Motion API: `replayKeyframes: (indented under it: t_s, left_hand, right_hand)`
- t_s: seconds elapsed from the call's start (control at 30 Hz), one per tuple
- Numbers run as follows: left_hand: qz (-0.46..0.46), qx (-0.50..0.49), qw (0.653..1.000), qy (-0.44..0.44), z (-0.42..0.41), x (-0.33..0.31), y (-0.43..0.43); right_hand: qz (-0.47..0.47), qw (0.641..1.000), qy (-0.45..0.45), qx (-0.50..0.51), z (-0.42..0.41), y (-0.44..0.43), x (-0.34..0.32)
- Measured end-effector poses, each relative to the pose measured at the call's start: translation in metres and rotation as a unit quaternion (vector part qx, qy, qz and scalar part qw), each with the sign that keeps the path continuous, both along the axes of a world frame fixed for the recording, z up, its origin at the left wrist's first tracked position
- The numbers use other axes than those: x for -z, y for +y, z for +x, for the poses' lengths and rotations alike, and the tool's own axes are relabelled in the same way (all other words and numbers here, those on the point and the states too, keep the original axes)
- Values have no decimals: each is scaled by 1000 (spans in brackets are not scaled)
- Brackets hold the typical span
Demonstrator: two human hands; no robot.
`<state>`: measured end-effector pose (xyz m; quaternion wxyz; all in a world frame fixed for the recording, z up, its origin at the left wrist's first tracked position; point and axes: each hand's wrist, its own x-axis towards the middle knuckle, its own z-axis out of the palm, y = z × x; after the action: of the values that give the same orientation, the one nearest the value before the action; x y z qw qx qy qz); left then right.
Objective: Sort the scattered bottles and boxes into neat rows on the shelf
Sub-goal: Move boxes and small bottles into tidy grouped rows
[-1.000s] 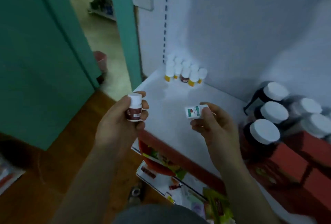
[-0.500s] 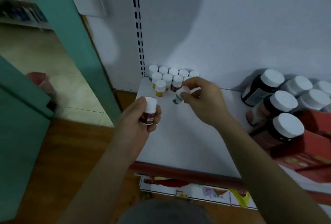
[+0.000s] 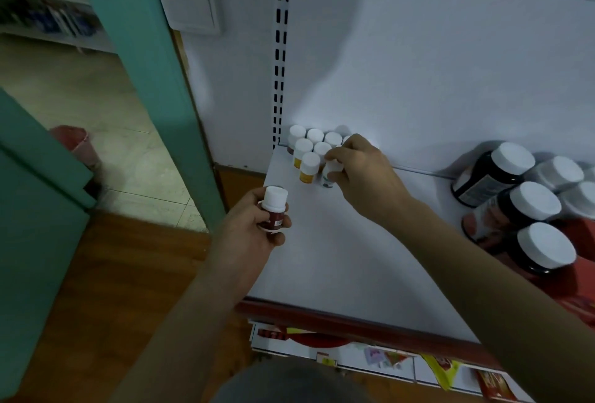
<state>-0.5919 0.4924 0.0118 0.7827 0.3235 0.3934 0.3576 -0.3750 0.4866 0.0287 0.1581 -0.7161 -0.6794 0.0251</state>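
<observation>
Two bare hands work at a white shelf in the head view. Its back left corner holds a cluster of small white-capped bottles, packed upright in short rows.

The right hand is at the front right edge of that cluster. Its fingers are curled round a small white bottle (green marks on its label), just beside the cluster's orange-labelled bottle. Whether its base rests on the shelf is hard to tell.

The left hand hovers in front of the cluster, at the shelf's left edge, and grips a brown bottle with a white cap, held upright.

Well to the right of the cluster stand large dark jars with white lids, and red boxes lie nearer the camera beside them.
</observation>
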Motion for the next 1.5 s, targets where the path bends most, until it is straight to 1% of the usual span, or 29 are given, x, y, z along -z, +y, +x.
replayKeyframes:
  t_s: [0.1, 0.2, 0.27, 0.33, 0.37, 0.4, 0.43, 0.5, 0.53, 0.6, 0.7, 0.73, 0.83, 0.9, 0.97, 1.0, 1.07, 1.1, 1.17, 1.2, 1.23, 1.27, 1.33, 1.4, 1.5]
  left_hand:
    - [4, 3, 1000, 15, 1, 4, 3]
    - [17, 7, 1000, 5, 0, 11, 4]
    - [43, 17, 999, 7, 0, 13, 4]
    - [83, 37, 995, 39, -1, 15, 4]
    - [106, 48, 991, 64, -1, 14, 4]
    - [129, 57, 986, 85, -1, 14, 5]
    - [149, 66, 982, 97, 0, 13, 5]
    - [182, 83, 974, 103, 4, 12, 5]
    - [200, 89, 970, 105, 6, 12, 4]
    - [232, 96, 962, 105, 13, 11, 2]
    - [233, 90, 964, 93, 19, 12, 0]
    - [234, 85, 964, 91, 21, 13, 0]
    - [248, 78, 962, 85, 27, 11, -4]
    - [266, 105, 955, 73, 23, 7, 1]
    - [306, 153, 936, 83, 12, 2, 19]
    - [334, 159, 922, 114, 7, 1, 32]
    - [384, 128, 892, 202, 7, 7, 58]
    - [397, 107, 881, 235, 12, 13, 68]
    - [405, 69, 872, 266, 26, 27, 77]
    - [405, 53, 873, 267, 31, 35, 79]
    - [407, 38, 873, 265, 35, 41, 80]
    - [414, 25, 870, 266, 37, 47, 81]
    - [443, 13, 851, 283, 39, 54, 81]
    - [473, 8, 827, 303, 42, 57, 79]
    - [492, -1, 813, 311, 48, 55, 78]
  right_hand:
    - [17, 1000, 5, -2, -1, 1, 2]
    - [31, 999, 30, 3, -1, 0, 5]
    - [44, 998, 40, 5, -2, -4, 6]
    - [90, 994, 64, 18, -4, -11, 5]
    - [123, 987, 101, 30, -5, -16, 4]
    - [142, 976, 159, 38, -8, -22, 1]
    - [135, 962, 233, 37, -11, -28, -1]
    - [63, 928, 366, 0, -19, -39, -5]
    - [37, 914, 403, -21, -23, -43, -5]
    - [29, 898, 437, -34, -26, -52, -4]
    - [23, 862, 506, -22, -18, -61, -6]
    - [18, 856, 516, -22, -15, -63, -7]
    - [21, 855, 517, -13, -10, -66, -8]
    - [34, 846, 532, 3, -9, -65, -6]
    - [47, 839, 541, 27, -5, -65, -4]
    - [55, 840, 539, 39, -2, -65, -3]
    - [72, 854, 512, 57, 4, -65, -1]
    - [83, 875, 472, 64, 8, -64, 1]
    - [95, 936, 334, 62, 16, -62, 3]
    - [92, 956, 273, 51, 19, -59, 4]
    - [83, 968, 234, 42, 23, -56, 4]
    - [72, 975, 207, 37, 27, -52, 5]
    - [57, 984, 164, 31, 33, -45, 5]
    - [49, 988, 142, 29, 35, -38, 5]
    - [43, 991, 125, 30, 32, -32, 5]
